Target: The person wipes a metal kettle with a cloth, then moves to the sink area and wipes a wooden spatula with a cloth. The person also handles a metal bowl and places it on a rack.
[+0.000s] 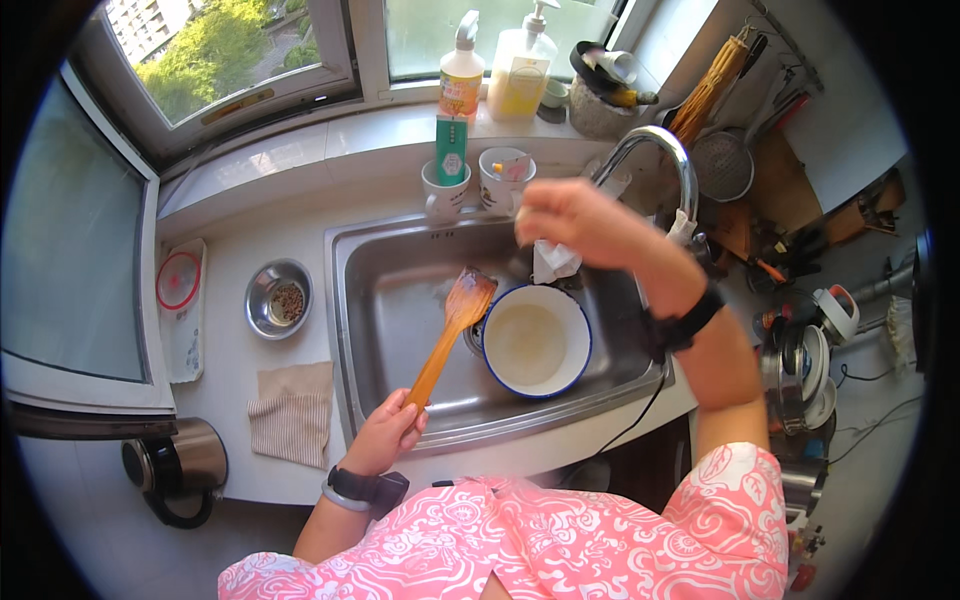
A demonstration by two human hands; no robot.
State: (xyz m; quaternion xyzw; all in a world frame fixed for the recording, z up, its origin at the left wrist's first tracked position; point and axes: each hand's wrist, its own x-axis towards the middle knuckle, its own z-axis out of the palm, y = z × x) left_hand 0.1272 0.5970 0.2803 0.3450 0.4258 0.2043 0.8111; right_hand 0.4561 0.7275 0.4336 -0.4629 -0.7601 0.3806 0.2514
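Observation:
My left hand (388,433) grips the handle of a wooden spatula (442,341). The spatula's dark, wet-looking blade is tilted up over the stainless steel sink (390,300). Beside the blade, a white enamel basin with a blue rim (536,341) sits in the sink with cloudy liquid in it. My right hand (574,221) is raised over the sink's back edge, near two mugs, its fingers curled and blurred; whether they hold anything is unclear. Just below that hand is a crumpled white cloth or plastic piece (556,261).
A chrome faucet (686,169) arches at the back right. Left of the sink are a steel bowl with brown grains (279,298), a striped cloth (291,416) and a long tray (184,330). A green tube (451,150) stands in a mug (446,196). An electric kettle (180,461) is at the lower left.

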